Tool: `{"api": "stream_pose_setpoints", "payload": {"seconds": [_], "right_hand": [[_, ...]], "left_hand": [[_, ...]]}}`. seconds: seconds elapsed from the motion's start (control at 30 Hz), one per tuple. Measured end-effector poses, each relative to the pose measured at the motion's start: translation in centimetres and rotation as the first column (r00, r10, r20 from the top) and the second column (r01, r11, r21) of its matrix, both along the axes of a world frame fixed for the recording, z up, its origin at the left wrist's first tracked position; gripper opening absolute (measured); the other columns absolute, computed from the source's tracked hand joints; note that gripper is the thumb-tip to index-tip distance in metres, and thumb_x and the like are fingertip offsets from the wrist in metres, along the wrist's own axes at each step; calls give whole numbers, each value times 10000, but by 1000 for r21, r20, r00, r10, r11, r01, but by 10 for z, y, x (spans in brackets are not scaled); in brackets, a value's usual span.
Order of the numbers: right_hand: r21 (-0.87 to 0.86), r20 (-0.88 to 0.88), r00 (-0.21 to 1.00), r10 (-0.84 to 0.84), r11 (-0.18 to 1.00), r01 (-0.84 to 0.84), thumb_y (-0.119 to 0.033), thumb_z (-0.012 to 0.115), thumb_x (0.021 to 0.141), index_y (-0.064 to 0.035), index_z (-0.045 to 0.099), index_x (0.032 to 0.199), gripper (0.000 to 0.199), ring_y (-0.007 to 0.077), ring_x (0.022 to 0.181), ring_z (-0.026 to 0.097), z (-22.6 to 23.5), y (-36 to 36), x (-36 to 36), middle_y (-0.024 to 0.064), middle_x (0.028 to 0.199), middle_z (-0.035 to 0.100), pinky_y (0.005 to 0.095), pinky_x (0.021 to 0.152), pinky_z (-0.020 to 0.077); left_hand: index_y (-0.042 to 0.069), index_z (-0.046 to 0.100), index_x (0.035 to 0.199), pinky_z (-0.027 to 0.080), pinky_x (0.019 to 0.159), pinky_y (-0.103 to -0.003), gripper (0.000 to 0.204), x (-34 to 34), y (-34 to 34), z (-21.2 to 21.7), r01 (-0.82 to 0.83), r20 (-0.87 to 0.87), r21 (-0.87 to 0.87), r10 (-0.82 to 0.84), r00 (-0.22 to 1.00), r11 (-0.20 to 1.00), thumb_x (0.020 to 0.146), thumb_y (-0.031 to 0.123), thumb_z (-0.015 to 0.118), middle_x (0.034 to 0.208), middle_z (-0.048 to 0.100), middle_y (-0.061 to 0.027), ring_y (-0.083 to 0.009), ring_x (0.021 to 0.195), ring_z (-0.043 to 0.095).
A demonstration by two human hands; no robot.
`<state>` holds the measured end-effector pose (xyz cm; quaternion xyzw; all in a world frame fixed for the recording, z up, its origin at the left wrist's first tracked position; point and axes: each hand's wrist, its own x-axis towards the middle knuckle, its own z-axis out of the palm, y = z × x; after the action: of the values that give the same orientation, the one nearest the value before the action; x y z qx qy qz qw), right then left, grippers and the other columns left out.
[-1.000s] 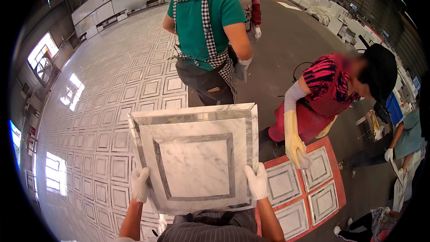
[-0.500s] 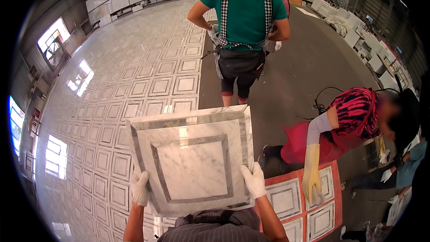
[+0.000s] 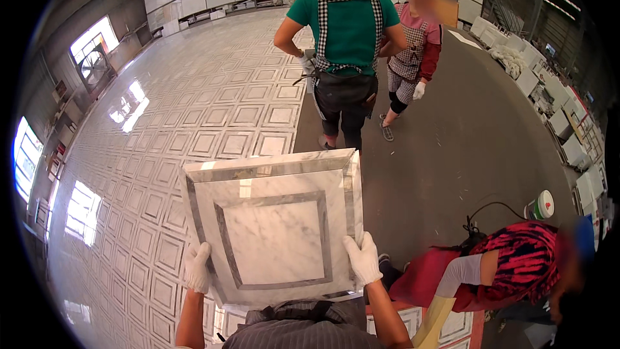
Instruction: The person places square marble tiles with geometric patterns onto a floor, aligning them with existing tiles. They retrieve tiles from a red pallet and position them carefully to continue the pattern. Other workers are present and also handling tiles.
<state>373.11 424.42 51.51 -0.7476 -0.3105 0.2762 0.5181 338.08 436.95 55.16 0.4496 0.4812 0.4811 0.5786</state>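
Note:
A square marble tile [image 3: 274,239], white with grey veining and darker inlaid square borders, is held up in front of my body. My left hand [image 3: 197,267], in a white glove, grips its left edge near the lower corner. On the opposite edge my right hand [image 3: 363,258], also white-gloved, clasps the tile with the thumb on its face. The tile leans back, and its far rim is raised. My other fingers are hidden behind it.
Rows of similar patterned tiles [image 3: 248,116] cover the floor at left and ahead. A person in green [image 3: 345,32] stands before me with another in a checked apron [image 3: 407,45]. At right a person bends [image 3: 516,265] over red-bordered tiles [image 3: 458,326], near a white bucket [image 3: 540,205].
My view has shifted as I move with the tile, its hold unchanged. The bending person now appears lower in view. The checked-apron person has come out from behind the one in green.

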Motion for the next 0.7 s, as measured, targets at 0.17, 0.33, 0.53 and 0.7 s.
{"api": "stream_pose_setpoints", "payload": {"seconds": [0.17,0.33,0.53,0.7], "right_hand": [[14,-26,1000,7,1000,-7,-306,657,846,29,580,979,368,272,836,625,-6,62,40,169,903,667,358,776,468],[58,-4,999,-33,998,33,-225,634,871,11,590,936,249,122,755,536,-30,137,93,55,828,630,295,708,452],[17,-27,991,-130,991,130,-215,639,874,15,586,933,243,118,759,527,-17,249,159,51,834,624,286,714,448],[1,-121,958,-261,965,263,-210,651,863,17,585,935,247,150,778,567,3,314,204,89,845,646,307,743,460]], "left_hand": [[-1,624,1016,468,709,-255,217,41,60,2,-56,-52,-29,54,997,998,885,171,610,893,643,-9,-92,771,585],[0,634,999,479,676,-257,219,96,152,-19,-39,-29,-45,37,999,998,866,173,626,862,647,-6,-90,738,591],[8,633,1022,471,671,-252,226,169,300,-9,119,-143,-91,-131,981,989,861,166,618,854,645,-8,-85,744,587],[32,648,992,445,655,-254,202,245,397,0,178,-139,-64,-186,973,982,870,193,636,874,629,22,-66,722,544]]}}
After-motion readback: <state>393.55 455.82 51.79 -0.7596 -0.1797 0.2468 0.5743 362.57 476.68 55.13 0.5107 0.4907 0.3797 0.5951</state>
